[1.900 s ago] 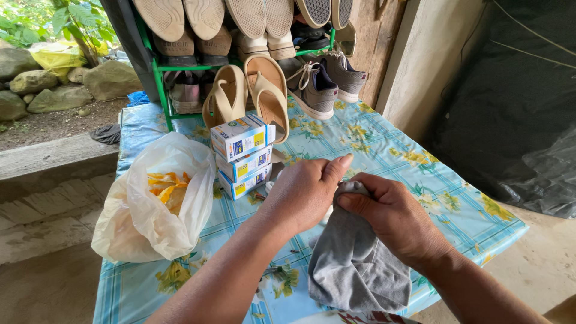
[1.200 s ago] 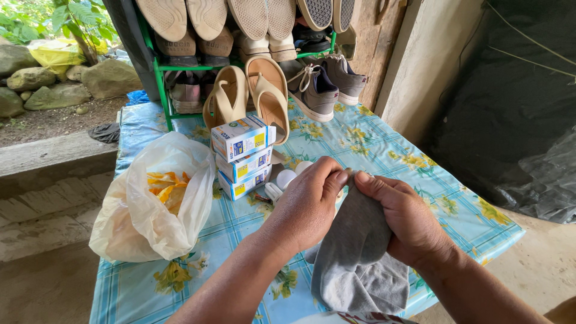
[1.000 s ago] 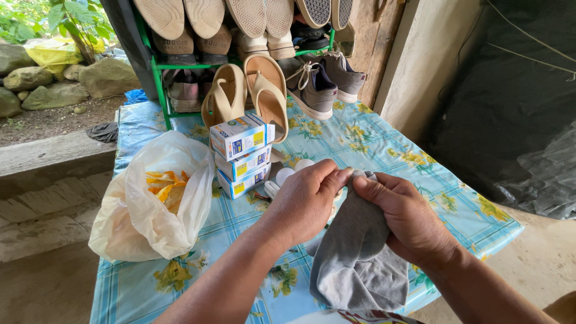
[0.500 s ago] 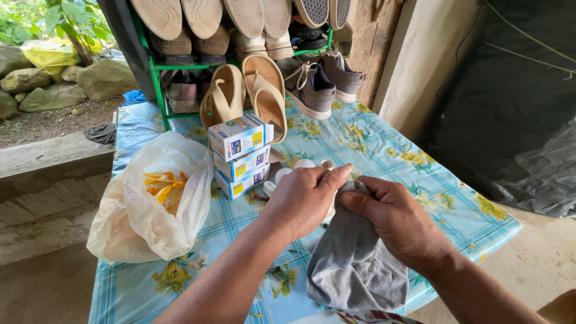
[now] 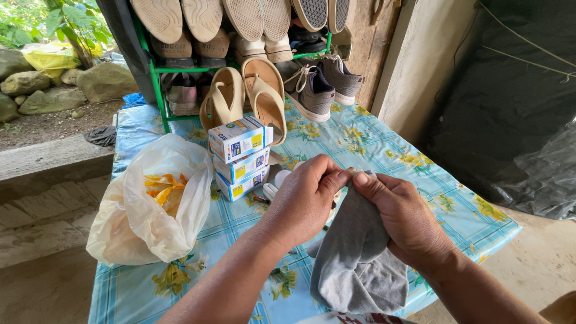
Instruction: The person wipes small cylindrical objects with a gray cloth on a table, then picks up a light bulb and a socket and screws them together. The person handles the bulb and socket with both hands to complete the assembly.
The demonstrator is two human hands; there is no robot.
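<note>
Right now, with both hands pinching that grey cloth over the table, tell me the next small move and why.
Probably pull the two pinches apart to open the fold. The left hand and right hand meet thumb to thumb on the top edge of the grey cloth, which hangs bunched and doubled below them, its lower part resting on the flowered tablecloth.

Three small cartons point(image 5: 241, 157) stand stacked on the tabletop point(image 5: 384, 150), left of centre: rectangular, white with blue bands and yellow patches. The top carton sits askew. Just beside them on the left slumps a translucent plastic bag point(image 5: 150, 201) holding orange-yellow contents.
</note>
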